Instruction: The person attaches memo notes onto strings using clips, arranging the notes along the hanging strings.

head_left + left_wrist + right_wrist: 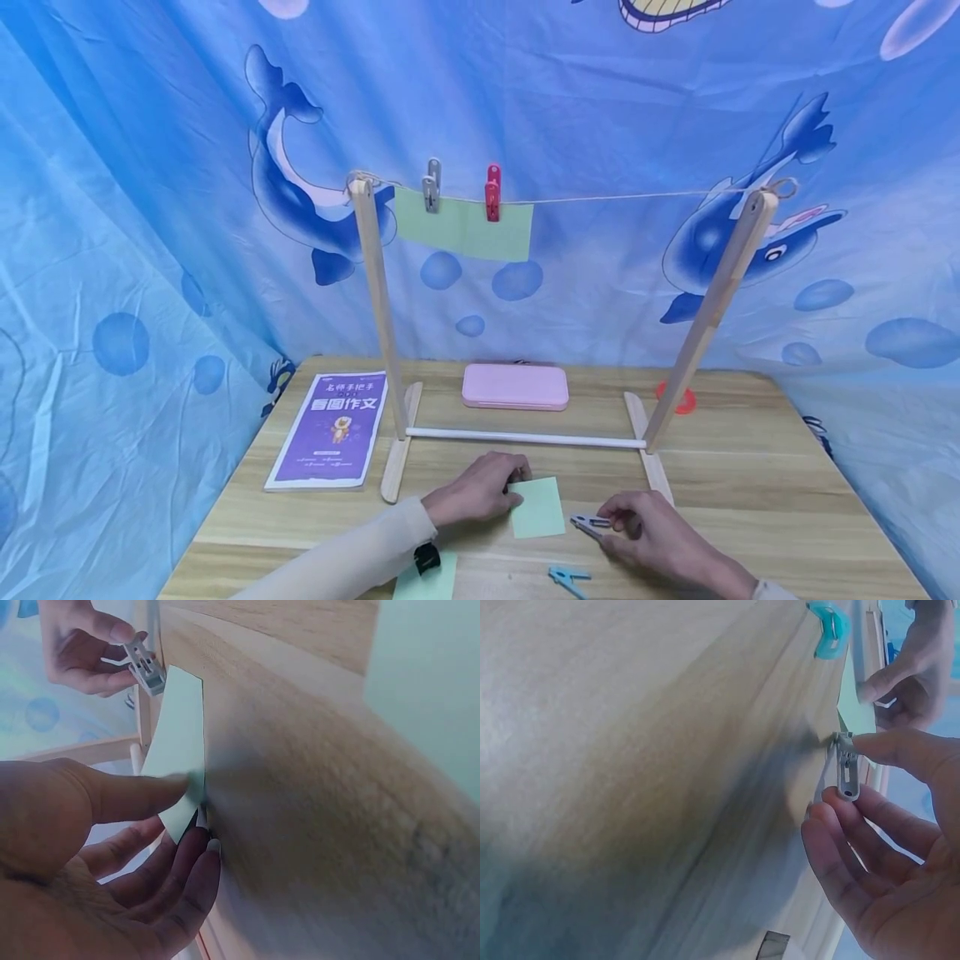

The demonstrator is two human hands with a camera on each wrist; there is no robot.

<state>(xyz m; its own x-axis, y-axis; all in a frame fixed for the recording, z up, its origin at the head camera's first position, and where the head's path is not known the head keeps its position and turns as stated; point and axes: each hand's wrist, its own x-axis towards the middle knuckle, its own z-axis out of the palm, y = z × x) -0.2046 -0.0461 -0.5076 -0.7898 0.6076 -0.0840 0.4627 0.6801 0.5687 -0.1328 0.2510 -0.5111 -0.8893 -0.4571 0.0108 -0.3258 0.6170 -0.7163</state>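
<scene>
The left hand (487,487) is pinching a green sheet (538,508) at its left edge, the thumb lying over the face and the fingers bending in at the edge. The sheet is resting low over the wooden table (795,492), between the two hands. The right hand (652,537) is holding a grey clip (591,524) clamped between thumb and fingers, its tip pointing toward the sheet's right edge, just beside it but apart. A blue clip (570,577) is lying nearer the wearer, and a spare sheet (442,582) is lying partly beneath the left sleeve (352,546). Behind the hands, a wooden stand (712,321) is carrying a string (622,198), from which green paper (502,237) is hanging under a silver clip (431,187) and a red clip (492,196). A pink case (515,386) is sitting at the back, and a purple book (330,429) is lying to the left.
</scene>
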